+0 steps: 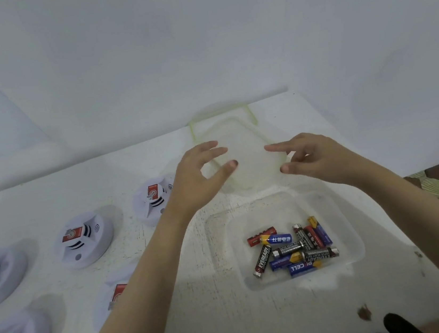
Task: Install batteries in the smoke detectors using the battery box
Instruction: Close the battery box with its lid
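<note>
A clear plastic battery box (357, 234) stands open on the white table, with several AA batteries (293, 248) loose in it. Its clear lid with a green seal (239, 135) lies just beyond the box, near the wall. My left hand (200, 177) and my right hand (318, 159) hover over the lid's near end, fingers spread, with nothing in their grip. Several white round smoke detectors sit to the left, one (155, 200) by my left wrist, another (85, 240) further left, and one (116, 294) partly hidden by my left forearm.
A white wall runs close behind the table. The table's right edge (428, 236) drops to a patterned floor (437, 179). A brown stain (363, 312) marks the table at the front right, next to a dark object (395, 324).
</note>
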